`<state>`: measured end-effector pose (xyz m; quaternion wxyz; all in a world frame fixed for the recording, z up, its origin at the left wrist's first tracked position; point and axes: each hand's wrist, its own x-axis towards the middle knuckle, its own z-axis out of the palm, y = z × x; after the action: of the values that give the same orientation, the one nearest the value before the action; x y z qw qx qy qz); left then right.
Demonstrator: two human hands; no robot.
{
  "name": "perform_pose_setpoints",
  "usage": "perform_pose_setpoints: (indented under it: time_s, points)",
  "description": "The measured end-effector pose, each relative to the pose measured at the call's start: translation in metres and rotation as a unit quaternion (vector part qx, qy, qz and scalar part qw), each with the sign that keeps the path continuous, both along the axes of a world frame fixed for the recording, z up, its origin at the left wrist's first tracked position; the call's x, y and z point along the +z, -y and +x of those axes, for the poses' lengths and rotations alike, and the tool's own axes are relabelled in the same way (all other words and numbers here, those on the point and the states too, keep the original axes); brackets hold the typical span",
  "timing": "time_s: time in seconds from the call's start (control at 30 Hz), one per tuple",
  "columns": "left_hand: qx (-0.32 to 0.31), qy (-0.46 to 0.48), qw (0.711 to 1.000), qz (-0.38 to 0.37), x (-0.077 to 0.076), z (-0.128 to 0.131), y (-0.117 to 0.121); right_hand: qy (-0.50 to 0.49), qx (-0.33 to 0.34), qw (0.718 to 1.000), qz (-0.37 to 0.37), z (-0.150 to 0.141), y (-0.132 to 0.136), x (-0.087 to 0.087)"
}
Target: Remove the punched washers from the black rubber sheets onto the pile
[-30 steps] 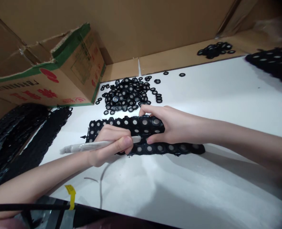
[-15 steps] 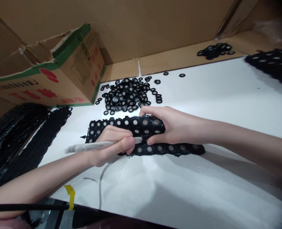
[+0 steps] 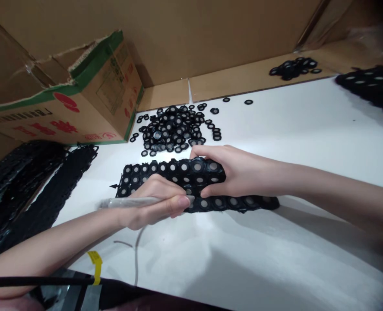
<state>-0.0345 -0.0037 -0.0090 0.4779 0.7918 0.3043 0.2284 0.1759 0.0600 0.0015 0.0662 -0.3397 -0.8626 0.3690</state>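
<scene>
A black moulded sheet (image 3: 159, 172) with rows of round rings and pale discs lies on the white table. My right hand (image 3: 235, 170) grips its right part, thumb below and fingers at the far edge. In my left hand (image 3: 162, 198) is a pen-like tool (image 3: 129, 202) wrapped in whitish plastic, pinched between thumb and fingers. The tool's tip is at the lower rows of rings, just left of my right thumb; whether it touches them I cannot tell. My left hand covers part of the sheet.
Behind the sheet lies a heap of loose black rings (image 3: 175, 127); a smaller pile (image 3: 293, 68) sits on cardboard at the back. A cardboard box (image 3: 103, 95) stands at left, above black sheets (image 3: 61, 185). More sheets (image 3: 372, 86) lie far right. A black cable (image 3: 39, 281) crosses the near-left edge.
My left hand and the pen-like tool have shifted slightly right and toward me, uncovering a little more of the sheet's left part. My right hand has hardly moved.
</scene>
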Motion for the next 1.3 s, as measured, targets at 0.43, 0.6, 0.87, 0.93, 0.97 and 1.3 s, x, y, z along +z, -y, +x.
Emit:
perform_pose_setpoints:
  time_s: [0.43, 0.6, 0.87, 0.93, 0.97, 1.3]
  points:
    - [0.029, -0.023, 0.999, 0.039, 0.001, 0.001, -0.001, 0.004, 0.022, 1.000, -0.021, 0.001, 0.001, 0.002]
    - [0.013, -0.036, 0.999, 0.028, 0.001, 0.003, 0.001, 0.002, 0.024, 0.999, -0.025, 0.002, 0.001, 0.002]
    - [0.037, -0.004, 0.995, 0.094, -0.001, -0.002, 0.005, 0.002, 0.040, 0.999, -0.033, 0.002, 0.006, 0.004]
    - [0.053, 0.008, 0.996, 0.075, 0.002, -0.003, 0.007, -0.005, 0.045, 0.998, -0.038, 0.002, 0.006, 0.003]
    - [0.061, 0.013, 0.996, 0.058, 0.003, -0.003, 0.008, -0.009, 0.044, 0.998, -0.039, 0.002, 0.006, 0.002]
    - [0.049, 0.009, 0.998, 0.023, 0.003, 0.003, 0.014, -0.022, 0.035, 0.999, -0.032, 0.003, 0.006, 0.001]
